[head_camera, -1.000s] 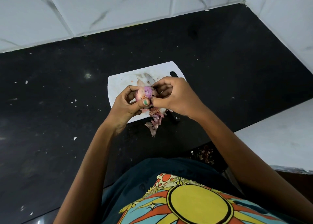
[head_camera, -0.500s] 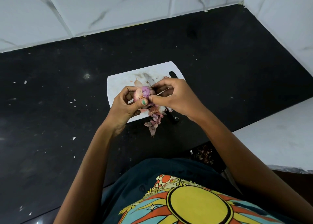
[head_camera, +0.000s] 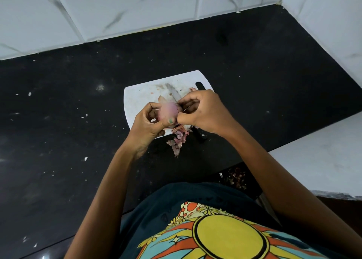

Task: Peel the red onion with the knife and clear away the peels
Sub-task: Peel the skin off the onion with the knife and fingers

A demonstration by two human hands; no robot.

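My left hand (head_camera: 148, 121) grips a small red onion (head_camera: 168, 111), pale pink and purple, just above the white cutting board (head_camera: 137, 98). My right hand (head_camera: 203, 112) is at the onion's right side, with thumb and fingertips pinching a thin strip of peel there. The knife (head_camera: 174, 94) lies on the board behind the onion, blade pointing away to the left, its dark handle (head_camera: 198, 134) showing under my right hand. A heap of pink peels (head_camera: 178, 137) lies at the board's near edge and spills onto the counter.
The board sits on a black counter (head_camera: 78, 141) speckled with small white bits. White tiled walls (head_camera: 137, 10) close the back and right. A white ledge (head_camera: 323, 157) juts in at the right, with dry peel scraps (head_camera: 237, 177) in the dark gap below it.
The onion has turned in my left hand, showing a smoother pale side. My right hand's fingers have shifted slightly at the onion's right edge, still pulling at peel.
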